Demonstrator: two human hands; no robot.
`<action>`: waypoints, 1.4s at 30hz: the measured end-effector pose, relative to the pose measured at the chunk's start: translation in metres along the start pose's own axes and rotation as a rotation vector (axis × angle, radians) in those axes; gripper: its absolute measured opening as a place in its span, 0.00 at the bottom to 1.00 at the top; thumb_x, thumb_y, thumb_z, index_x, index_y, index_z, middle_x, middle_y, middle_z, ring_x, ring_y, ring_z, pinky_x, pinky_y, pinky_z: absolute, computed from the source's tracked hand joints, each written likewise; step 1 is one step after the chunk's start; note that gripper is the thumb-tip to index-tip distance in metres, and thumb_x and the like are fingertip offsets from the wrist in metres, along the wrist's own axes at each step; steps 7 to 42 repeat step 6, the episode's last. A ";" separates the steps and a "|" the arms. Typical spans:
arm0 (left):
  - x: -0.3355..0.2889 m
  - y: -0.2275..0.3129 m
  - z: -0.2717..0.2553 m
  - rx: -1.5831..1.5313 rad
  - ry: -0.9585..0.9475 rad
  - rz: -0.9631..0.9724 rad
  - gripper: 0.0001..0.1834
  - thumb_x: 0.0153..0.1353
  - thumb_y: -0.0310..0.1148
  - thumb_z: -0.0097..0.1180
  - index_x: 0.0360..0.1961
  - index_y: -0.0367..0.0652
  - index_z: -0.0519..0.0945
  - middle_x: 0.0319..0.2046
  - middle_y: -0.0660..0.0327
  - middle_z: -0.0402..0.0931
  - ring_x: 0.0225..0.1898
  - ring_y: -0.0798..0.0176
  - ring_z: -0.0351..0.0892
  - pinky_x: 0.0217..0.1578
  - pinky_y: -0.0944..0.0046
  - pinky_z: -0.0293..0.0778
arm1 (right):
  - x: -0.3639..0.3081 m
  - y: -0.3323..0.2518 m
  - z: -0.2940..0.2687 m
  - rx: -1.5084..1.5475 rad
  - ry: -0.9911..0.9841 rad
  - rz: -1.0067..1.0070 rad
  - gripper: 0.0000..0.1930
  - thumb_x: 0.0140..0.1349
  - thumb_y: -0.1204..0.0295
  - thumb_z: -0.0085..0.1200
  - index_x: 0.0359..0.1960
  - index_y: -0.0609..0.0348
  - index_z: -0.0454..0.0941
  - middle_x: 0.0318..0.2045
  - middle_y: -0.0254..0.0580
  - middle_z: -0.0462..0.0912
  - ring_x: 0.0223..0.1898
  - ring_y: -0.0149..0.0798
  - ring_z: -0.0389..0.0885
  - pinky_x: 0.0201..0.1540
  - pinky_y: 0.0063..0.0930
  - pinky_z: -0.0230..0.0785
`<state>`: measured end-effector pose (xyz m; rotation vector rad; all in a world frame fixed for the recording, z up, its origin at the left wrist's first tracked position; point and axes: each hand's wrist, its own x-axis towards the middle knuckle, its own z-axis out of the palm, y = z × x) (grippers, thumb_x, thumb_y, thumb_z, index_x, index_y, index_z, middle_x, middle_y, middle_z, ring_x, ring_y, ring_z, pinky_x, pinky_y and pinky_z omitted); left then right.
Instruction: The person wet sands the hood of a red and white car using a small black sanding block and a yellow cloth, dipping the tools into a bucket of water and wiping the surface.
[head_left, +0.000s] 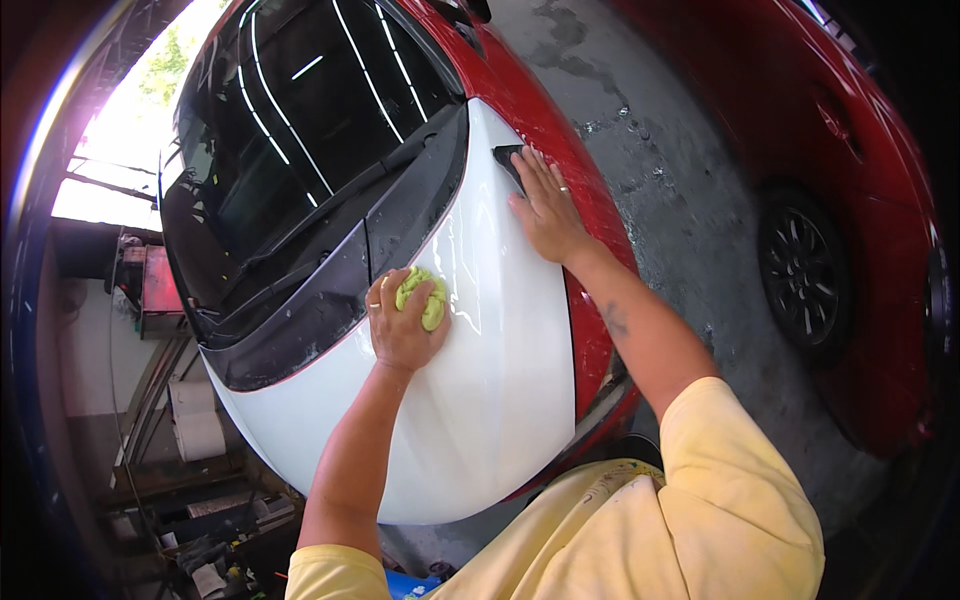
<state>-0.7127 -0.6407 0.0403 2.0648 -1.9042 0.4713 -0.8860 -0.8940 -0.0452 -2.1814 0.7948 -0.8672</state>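
Note:
A white car hood (pixel 500 400) lies in front of me on a red car, with wet streaks shining across it. My left hand (pixel 405 325) rests on the hood near the windshield cowl, fingers curled round a bunched yellow-green cloth (pixel 424 298). Farther up and to the right, close to the hood's edge, my right hand (pixel 547 210) presses flat on a black sheet of sandpaper (pixel 508 160). Part of that sheet is hidden beneath the fingers. A ring shows on each hand.
The dark windshield (pixel 310 110) and black cowl with wipers (pixel 290 285) border the hood. Wet grey floor (pixel 670 190) separates this car's red fender (pixel 570 150) from another red car (pixel 850 250). Tools and parts (pixel 220 530) clutter the lower left.

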 end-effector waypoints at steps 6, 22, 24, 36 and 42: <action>-0.002 -0.003 0.000 -0.022 0.002 -0.021 0.21 0.55 0.36 0.75 0.50 0.49 0.87 0.63 0.50 0.74 0.65 0.37 0.71 0.66 0.38 0.70 | -0.003 0.025 0.001 0.047 -0.027 -0.176 0.39 0.79 0.62 0.47 0.86 0.59 0.48 0.87 0.53 0.47 0.88 0.53 0.42 0.88 0.51 0.28; -0.002 -0.003 0.000 -0.022 0.002 -0.021 0.21 0.55 0.36 0.75 0.50 0.49 0.87 0.63 0.50 0.74 0.65 0.37 0.71 0.66 0.38 0.70 | -0.003 0.025 0.001 0.047 -0.027 -0.176 0.39 0.79 0.62 0.47 0.86 0.59 0.48 0.87 0.53 0.47 0.88 0.53 0.42 0.88 0.51 0.28; -0.002 -0.003 0.000 -0.022 0.002 -0.021 0.21 0.55 0.36 0.75 0.50 0.49 0.87 0.63 0.50 0.74 0.65 0.37 0.71 0.66 0.38 0.70 | -0.003 0.025 0.001 0.047 -0.027 -0.176 0.39 0.79 0.62 0.47 0.86 0.59 0.48 0.87 0.53 0.47 0.88 0.53 0.42 0.88 0.51 0.28; -0.002 -0.003 0.000 -0.022 0.002 -0.021 0.21 0.55 0.36 0.75 0.50 0.49 0.87 0.63 0.50 0.74 0.65 0.37 0.71 0.66 0.38 0.70 | -0.003 0.025 0.001 0.047 -0.027 -0.176 0.39 0.79 0.62 0.47 0.86 0.59 0.48 0.87 0.53 0.47 0.88 0.53 0.42 0.88 0.51 0.28; -0.002 -0.003 0.000 -0.022 0.002 -0.021 0.21 0.55 0.36 0.75 0.50 0.49 0.87 0.63 0.50 0.74 0.65 0.37 0.71 0.66 0.38 0.70 | -0.003 0.025 0.001 0.047 -0.027 -0.176 0.39 0.79 0.62 0.47 0.86 0.59 0.48 0.87 0.53 0.47 0.88 0.53 0.42 0.88 0.51 0.28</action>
